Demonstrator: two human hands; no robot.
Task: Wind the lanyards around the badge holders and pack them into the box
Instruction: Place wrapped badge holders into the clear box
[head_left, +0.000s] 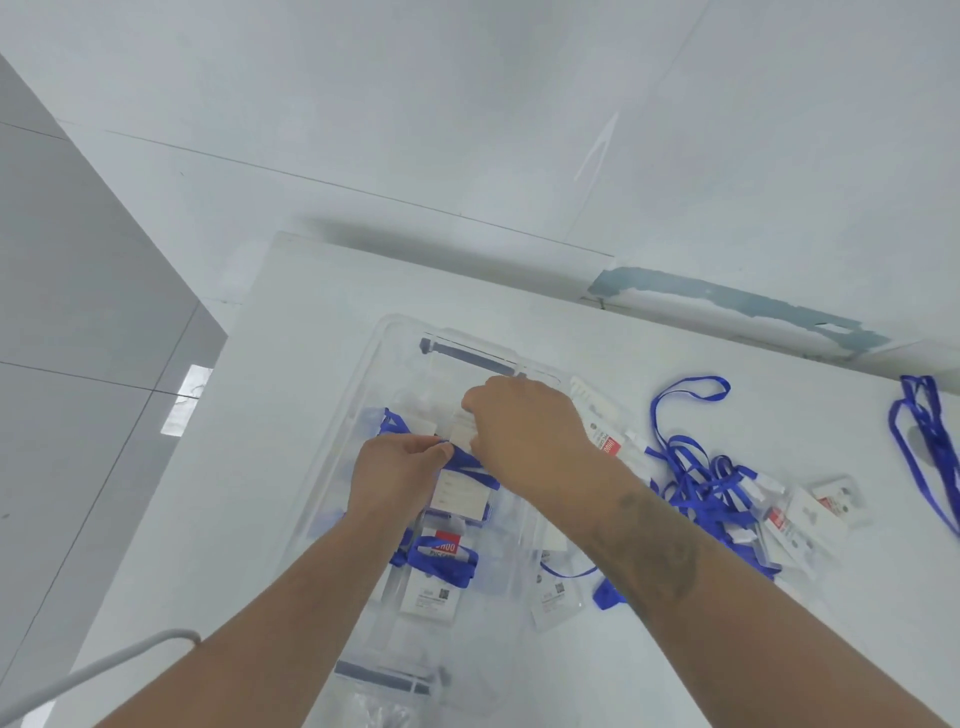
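Observation:
Both hands are over the clear plastic box (358, 395) on the white table. My left hand (395, 473) pinches the blue lanyard (465, 460) of a clear badge holder (460, 496), and my right hand (524, 431) grips the holder's top edge from above. Another wound holder (439, 569) with a red label lies in the box nearer to me. To the right of the box sits a tangled pile of blue lanyards and holders (711, 499).
A loose badge holder (556, 597) lies by the box's right side. More holders (831, 501) and another blue lanyard (930, 447) lie at the far right. The table's left edge (208, 467) drops to a grey tiled floor. A white wall stands behind.

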